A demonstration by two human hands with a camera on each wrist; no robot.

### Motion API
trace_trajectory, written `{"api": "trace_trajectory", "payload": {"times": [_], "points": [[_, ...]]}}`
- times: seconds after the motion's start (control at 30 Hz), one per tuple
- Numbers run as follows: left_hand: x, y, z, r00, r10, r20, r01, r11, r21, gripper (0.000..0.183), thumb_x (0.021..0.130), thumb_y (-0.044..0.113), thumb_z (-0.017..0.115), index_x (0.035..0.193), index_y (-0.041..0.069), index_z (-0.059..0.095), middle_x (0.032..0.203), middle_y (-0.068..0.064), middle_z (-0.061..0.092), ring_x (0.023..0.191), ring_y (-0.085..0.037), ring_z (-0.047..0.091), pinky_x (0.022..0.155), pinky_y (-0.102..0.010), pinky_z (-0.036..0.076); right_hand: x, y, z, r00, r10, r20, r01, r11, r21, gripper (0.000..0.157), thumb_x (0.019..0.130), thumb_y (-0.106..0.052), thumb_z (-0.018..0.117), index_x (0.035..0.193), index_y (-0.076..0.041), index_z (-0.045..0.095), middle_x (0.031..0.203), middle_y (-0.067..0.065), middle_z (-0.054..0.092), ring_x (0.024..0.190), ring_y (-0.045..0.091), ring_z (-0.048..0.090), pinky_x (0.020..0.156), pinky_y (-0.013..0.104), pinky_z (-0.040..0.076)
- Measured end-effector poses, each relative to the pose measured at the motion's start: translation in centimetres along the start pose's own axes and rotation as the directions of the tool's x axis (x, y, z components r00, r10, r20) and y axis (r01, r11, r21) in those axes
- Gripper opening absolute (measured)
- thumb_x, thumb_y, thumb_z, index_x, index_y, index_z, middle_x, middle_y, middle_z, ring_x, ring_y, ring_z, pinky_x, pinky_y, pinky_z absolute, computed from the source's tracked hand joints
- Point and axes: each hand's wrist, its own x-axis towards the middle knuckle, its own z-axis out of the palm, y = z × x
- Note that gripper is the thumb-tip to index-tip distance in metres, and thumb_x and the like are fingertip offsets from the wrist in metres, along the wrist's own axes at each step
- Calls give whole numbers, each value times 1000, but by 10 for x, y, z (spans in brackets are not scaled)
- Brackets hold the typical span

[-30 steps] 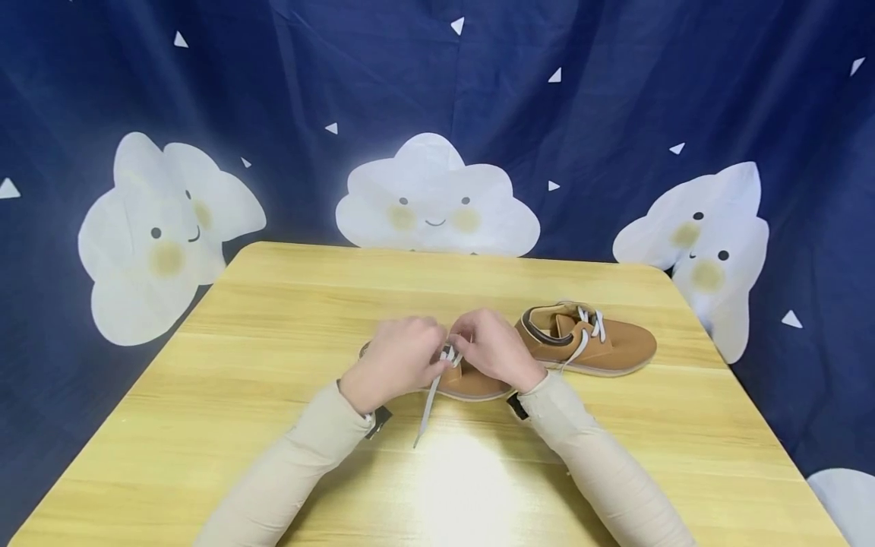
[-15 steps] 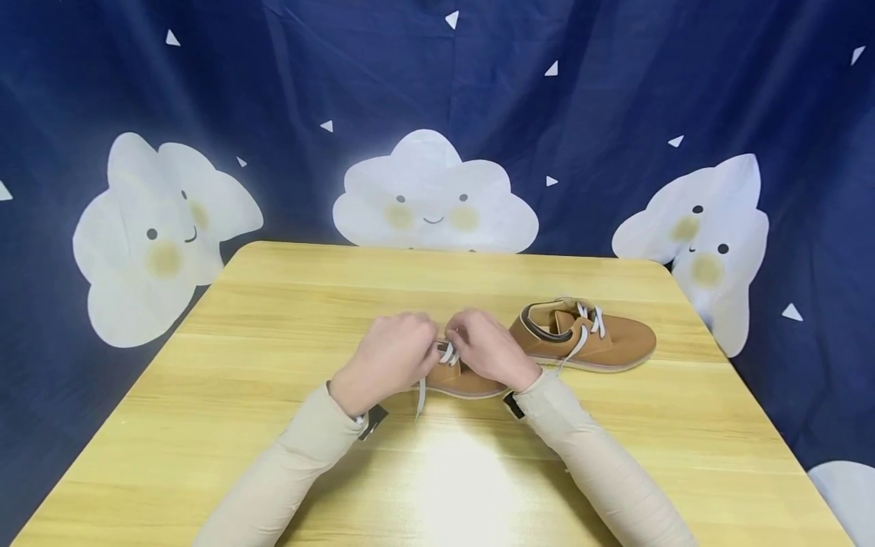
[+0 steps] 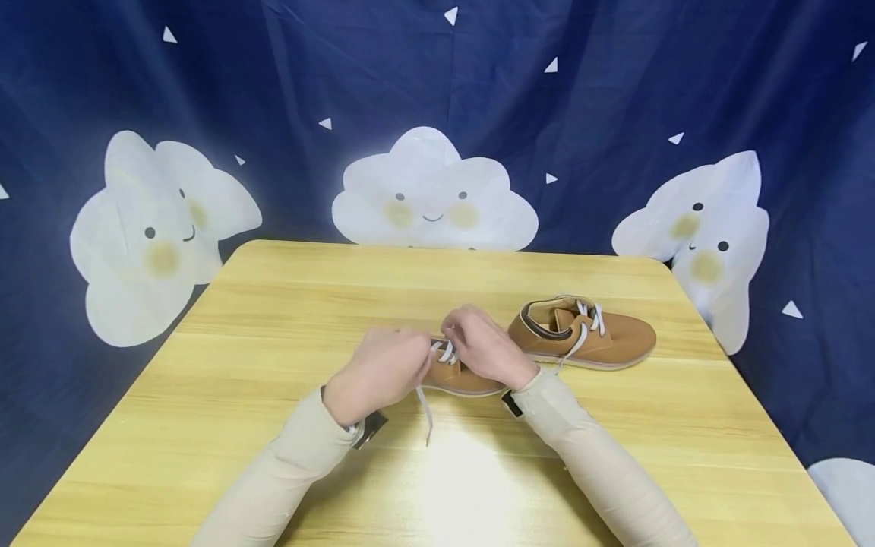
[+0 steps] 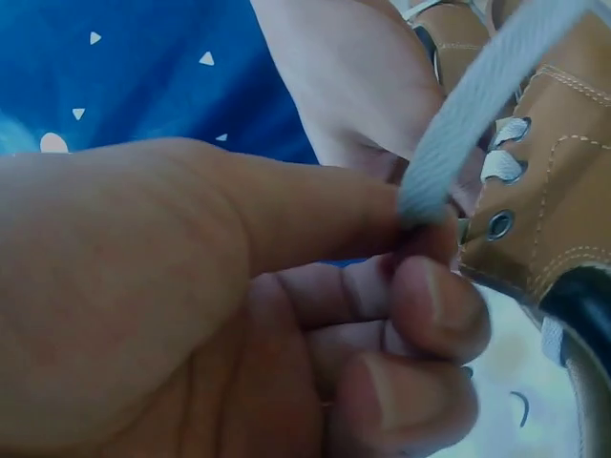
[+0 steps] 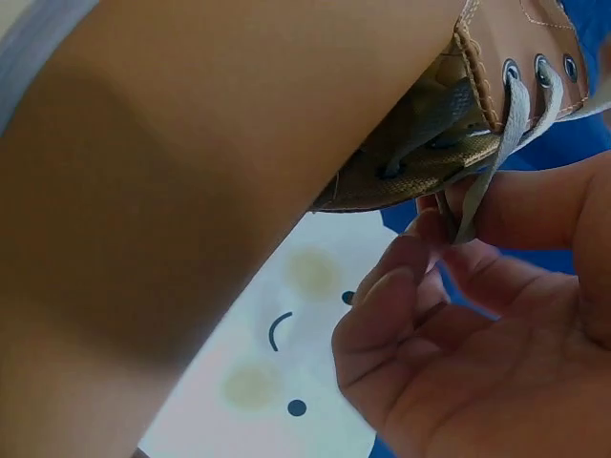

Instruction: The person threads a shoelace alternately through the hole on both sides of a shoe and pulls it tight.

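Note:
A tan lace-up shoe (image 3: 472, 382) sits on the table between my hands, its toe to the right. My left hand (image 3: 379, 374) is over the heel side and pinches a pale grey shoelace (image 4: 449, 134) between thumb and fingers. A loose lace end hangs below this hand in the head view. My right hand (image 3: 481, 346) reaches over the front of the shoe. In the right wrist view its thumb and fingers hold a lace (image 5: 492, 186) beside the eyelets and dark tongue (image 5: 425, 143). The heel is hidden behind my left hand.
A matching tan shoe (image 3: 611, 342) with tied-looking white laces (image 3: 581, 342) stands just right of my right hand, toe to the right. The wooden table (image 3: 273, 304) ends at a blue curtain (image 3: 287, 76) printed with clouds.
My left hand has moved left and a little nearer, with the lace. The hanging lace end has shifted and is shorter below the hand. My right hand has barely moved.

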Motion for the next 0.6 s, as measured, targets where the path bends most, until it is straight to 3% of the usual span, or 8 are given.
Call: {"api": "trace_trajectory", "payload": {"times": [0.13,0.37,0.5,0.6], "points": [[0,1,-2,998,-30,62,35,996,-77,39,106,20,55,68,17,48,64,2,45,59,-15,44,51,-29,40,1,1,-2,998,-55,15,55,998,-4,16,99,-3,61,105,-5,77,94,7,69,86,17,59,78,32,52],[3,1,-1,999,-25,40,32,985,-169,38,103,16,51,66,19,45,59,7,39,51,-10,36,43,-25,32,3,3,-5,997,-47,63,48,999,-22,13,95,0,61,92,-6,72,89,5,62,83,17,54,76,31,49],[4,-2,0,999,-41,14,43,979,-197,36,103,19,52,67,18,49,60,6,42,51,-10,40,46,-27,36,11,1,-8,989,-66,130,73,996,-53,28,87,10,52,68,-12,53,69,-2,45,66,13,41,63,25,40],[5,-4,-1,999,-36,-2,35,976,-216,35,102,18,54,67,18,51,60,6,43,52,-10,41,46,-27,37,18,-3,-14,976,-69,208,90,992,-91,40,83,13,47,59,-17,36,59,-5,28,55,11,27,51,23,29]]}}
